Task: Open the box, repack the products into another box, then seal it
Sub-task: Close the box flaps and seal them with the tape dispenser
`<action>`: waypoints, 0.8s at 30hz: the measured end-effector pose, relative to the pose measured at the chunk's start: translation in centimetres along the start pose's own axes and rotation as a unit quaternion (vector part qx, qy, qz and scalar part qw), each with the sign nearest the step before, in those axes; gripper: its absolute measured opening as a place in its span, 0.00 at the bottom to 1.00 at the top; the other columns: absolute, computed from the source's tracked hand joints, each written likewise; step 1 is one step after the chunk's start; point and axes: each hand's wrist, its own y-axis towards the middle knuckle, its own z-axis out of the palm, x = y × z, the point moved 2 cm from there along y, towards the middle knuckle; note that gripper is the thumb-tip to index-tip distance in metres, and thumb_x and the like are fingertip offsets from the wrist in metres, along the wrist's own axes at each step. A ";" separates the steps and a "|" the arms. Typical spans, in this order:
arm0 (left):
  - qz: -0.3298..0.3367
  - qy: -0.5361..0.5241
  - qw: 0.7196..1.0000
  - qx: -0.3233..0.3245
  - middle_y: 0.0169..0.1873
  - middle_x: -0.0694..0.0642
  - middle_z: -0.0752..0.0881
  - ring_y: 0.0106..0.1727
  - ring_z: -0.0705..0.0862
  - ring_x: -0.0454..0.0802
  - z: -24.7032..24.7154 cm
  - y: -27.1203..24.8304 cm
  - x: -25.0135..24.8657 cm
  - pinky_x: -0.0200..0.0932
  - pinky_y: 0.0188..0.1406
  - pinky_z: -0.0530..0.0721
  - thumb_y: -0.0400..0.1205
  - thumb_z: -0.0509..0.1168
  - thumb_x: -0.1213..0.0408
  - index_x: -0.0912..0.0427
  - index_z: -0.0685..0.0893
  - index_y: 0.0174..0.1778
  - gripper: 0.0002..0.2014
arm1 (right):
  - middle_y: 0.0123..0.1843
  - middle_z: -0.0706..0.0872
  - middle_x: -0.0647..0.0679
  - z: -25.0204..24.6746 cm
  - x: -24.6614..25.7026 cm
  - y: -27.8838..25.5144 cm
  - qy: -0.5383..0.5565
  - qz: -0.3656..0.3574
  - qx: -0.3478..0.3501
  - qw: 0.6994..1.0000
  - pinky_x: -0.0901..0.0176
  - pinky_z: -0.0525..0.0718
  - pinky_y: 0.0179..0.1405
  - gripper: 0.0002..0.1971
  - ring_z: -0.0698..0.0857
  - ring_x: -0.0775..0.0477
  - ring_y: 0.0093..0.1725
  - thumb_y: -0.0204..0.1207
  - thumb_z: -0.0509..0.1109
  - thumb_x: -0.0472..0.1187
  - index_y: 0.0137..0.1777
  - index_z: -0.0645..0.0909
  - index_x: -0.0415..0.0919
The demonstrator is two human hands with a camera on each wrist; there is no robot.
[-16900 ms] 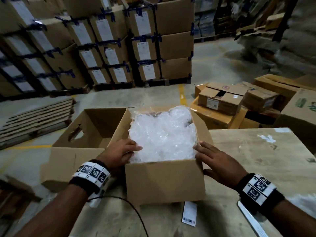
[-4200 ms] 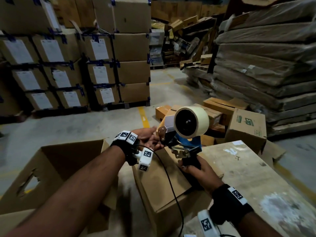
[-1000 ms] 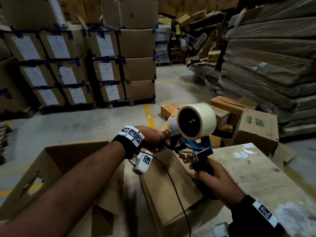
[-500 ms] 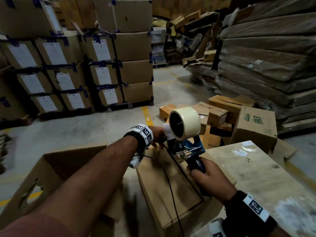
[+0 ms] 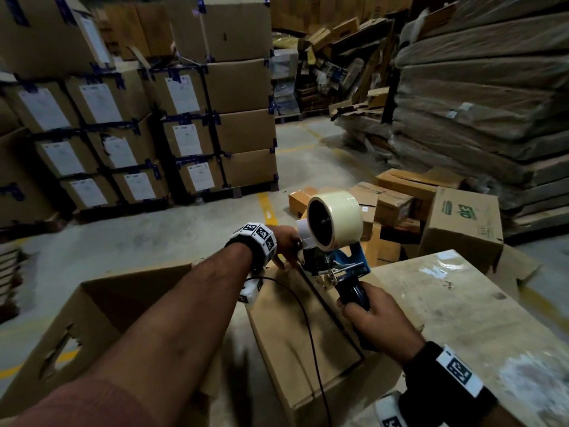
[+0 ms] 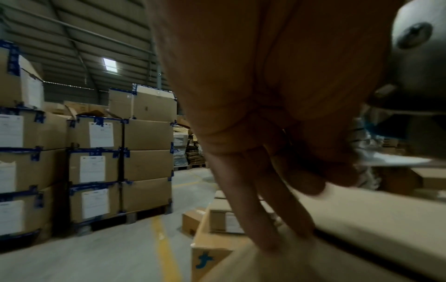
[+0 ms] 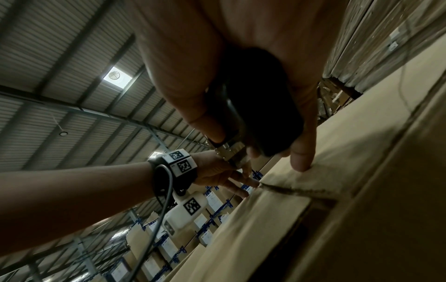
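A closed cardboard box [image 5: 295, 331] lies on the table with its centre seam running away from me. My right hand [image 5: 374, 322] grips the black handle [image 7: 260, 106] of a blue tape dispenser [image 5: 348, 263]. Its cream tape roll [image 5: 335, 220] stands above the box's far end. My left hand [image 5: 288, 243] reaches to that far edge beside the dispenser's front. Its fingers [image 6: 255, 206] point straight down and touch the box top [image 6: 362, 219]. A strip of tape [image 6: 391, 161] shows beside them. The box's contents are hidden.
An empty open box [image 5: 101, 315] with a handle cut-out stands at my left. The worn table top [image 5: 468, 309] extends to the right. Loose cartons [image 5: 462, 223] sit on the floor beyond it. Pallets of labelled boxes [image 5: 184, 134] and flat cardboard stacks [image 5: 492, 103] line the back.
The dispenser has come down from mid-air to the box's far end. My left hand has dropped with it onto the box's far edge.
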 end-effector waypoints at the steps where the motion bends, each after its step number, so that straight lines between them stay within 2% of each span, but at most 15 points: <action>1: 0.001 0.005 1.000 -0.020 0.47 0.62 0.86 0.61 0.85 0.64 -0.1 -0.6 -0.1 0.63 0.59 0.85 0.81 0.66 0.77 0.66 0.83 0.50 0.05 | 0.40 0.87 0.47 -0.1 0.0 -0.2 -0.002 0.002 0.002 1.000 0.54 0.83 0.37 0.04 0.86 0.48 0.40 0.75 0.70 0.38 0.49 0.82 0.46; 2: 0.004 0.012 0.999 -0.034 0.48 0.62 0.86 0.59 0.87 0.61 -0.3 -0.8 0.1 0.61 0.58 0.86 0.83 0.64 0.74 0.64 0.82 0.53 0.06 | 0.40 0.88 0.46 -0.2 0.0 -0.4 -0.005 0.003 0.008 1.000 0.52 0.84 0.38 0.04 0.86 0.46 0.40 0.75 0.70 0.38 0.48 0.82 0.46; 4: 0.013 0.007 0.999 -0.038 0.49 0.63 0.86 0.54 0.87 0.58 -0.5 -0.5 0.5 0.62 0.57 0.86 0.85 0.59 0.70 0.64 0.81 0.53 0.06 | 0.40 0.87 0.45 -0.2 -0.1 -0.9 -0.030 -0.005 0.013 0.999 0.47 0.85 0.40 0.03 0.86 0.45 0.41 0.75 0.70 0.39 0.47 0.82 0.45; 6: 0.011 0.007 0.999 -0.039 0.52 0.67 0.87 0.55 0.87 0.60 -0.3 -0.3 0.5 0.62 0.57 0.86 0.84 0.60 0.70 0.70 0.82 0.56 0.09 | 0.39 0.86 0.46 -0.2 -0.3 -1.1 -0.060 -0.018 0.007 0.998 0.45 0.84 0.41 0.03 0.85 0.46 0.40 0.74 0.70 0.40 0.46 0.81 0.45; 8: 0.010 0.007 0.998 -0.058 0.52 0.69 0.87 0.54 0.88 0.62 -0.4 -0.1 0.4 0.61 0.54 0.88 0.83 0.62 0.72 0.71 0.82 0.57 0.10 | 0.40 0.87 0.47 -0.2 -0.2 -1.2 -0.063 -0.021 0.003 0.998 0.48 0.84 0.41 0.03 0.85 0.48 0.40 0.74 0.70 0.39 0.47 0.81 0.45; 9: 0.013 0.008 0.998 -0.068 0.50 0.68 0.87 0.51 0.89 0.62 -0.5 0.1 0.5 0.58 0.51 0.89 0.83 0.62 0.72 0.71 0.83 0.56 0.09 | 0.39 0.87 0.46 -0.3 -0.2 -1.3 -0.065 -0.022 0.000 0.998 0.48 0.84 0.40 0.03 0.85 0.47 0.40 0.74 0.71 0.39 0.46 0.81 0.44; 11: 0.021 0.057 0.995 -0.079 0.50 0.68 0.88 0.49 0.89 0.62 -0.6 0.3 0.6 0.44 0.39 0.91 0.84 0.61 0.70 0.70 0.84 0.56 0.10 | 0.37 0.86 0.44 -0.5 -0.3 -1.7 -0.074 -0.024 -0.001 0.997 0.49 0.81 0.37 0.02 0.84 0.46 0.38 0.73 0.71 0.37 0.43 0.81 0.41; 12: 0.022 0.097 0.992 -0.082 0.50 0.67 0.88 0.49 0.89 0.61 -0.5 0.3 0.7 0.35 0.31 0.87 0.84 0.61 0.69 0.70 0.84 0.58 0.11 | 0.35 0.85 0.43 -0.6 -0.3 -2.0 -0.078 -0.024 0.005 0.997 0.52 0.79 0.35 0.02 0.82 0.48 0.35 0.73 0.71 0.37 0.41 0.81 0.40; 13: 0.021 0.135 0.987 -0.088 0.50 0.67 0.87 0.51 0.88 0.62 -0.4 0.3 0.9 0.32 0.27 0.82 0.84 0.61 0.69 0.70 0.84 0.59 0.12 | 0.34 0.84 0.44 -0.6 -0.4 -2.4 -0.085 -0.021 0.013 0.996 0.54 0.75 0.32 0.02 0.80 0.51 0.32 0.72 0.71 0.36 0.40 0.80 0.39; 14: 0.025 0.172 0.980 -0.098 0.51 0.66 0.88 0.52 0.88 0.62 -0.4 0.4 1.1 0.35 0.28 0.80 0.83 0.62 0.67 0.68 0.84 0.58 0.12 | 0.33 0.84 0.44 -0.7 -0.5 -2.8 -0.093 -0.018 0.019 0.995 0.57 0.73 0.31 0.02 0.79 0.53 0.31 0.72 0.70 0.36 0.40 0.80 0.39; 17: 0.005 0.234 0.964 -0.123 0.56 0.61 0.88 0.57 0.86 0.59 -1.0 1.2 2.1 0.43 0.49 0.80 0.83 0.61 0.66 0.63 0.86 0.57 0.11 | 0.34 0.83 0.44 -1.3 -1.1 -4.1 -0.097 -0.003 0.031 0.995 0.57 0.71 0.31 0.04 0.78 0.53 0.31 0.70 0.70 0.38 0.41 0.81 0.38; 18: -0.006 0.236 0.963 -0.128 0.56 0.59 0.88 0.58 0.86 0.57 -1.4 1.4 2.5 0.44 0.53 0.81 0.83 0.63 0.66 0.61 0.86 0.57 0.11 | 0.33 0.83 0.45 -1.5 -1.2 -4.6 -0.091 0.005 0.038 0.995 0.57 0.71 0.31 0.05 0.78 0.55 0.30 0.68 0.70 0.41 0.41 0.81 0.40; 20: -0.010 0.223 0.968 -0.115 0.50 0.58 0.90 0.52 0.89 0.55 -2.0 1.7 2.9 0.45 0.51 0.86 0.79 0.69 0.67 0.59 0.87 0.51 0.06 | 0.32 0.81 0.48 -1.9 -1.3 -5.2 -0.083 0.022 0.046 0.995 0.59 0.70 0.31 0.09 0.77 0.59 0.29 0.65 0.68 0.46 0.41 0.81 0.43; 22: 0.001 0.211 0.972 -0.102 0.43 0.58 0.90 0.43 0.90 0.54 -2.2 1.9 2.8 0.44 0.42 0.87 0.79 0.69 0.69 0.60 0.85 0.43 0.01 | 0.31 0.80 0.50 -2.1 -1.2 -5.4 -0.087 0.029 0.048 0.995 0.61 0.69 0.29 0.11 0.77 0.60 0.28 0.61 0.66 0.50 0.40 0.80 0.44; 24: 0.009 0.176 0.977 -0.116 0.39 0.59 0.89 0.35 0.90 0.55 -2.3 2.5 2.8 0.45 0.35 0.87 0.81 0.66 0.68 0.59 0.83 0.38 0.06 | 0.31 0.80 0.51 -2.0 -1.0 -5.4 -0.085 0.031 0.043 0.995 0.61 0.69 0.29 0.12 0.77 0.60 0.28 0.60 0.66 0.50 0.40 0.81 0.45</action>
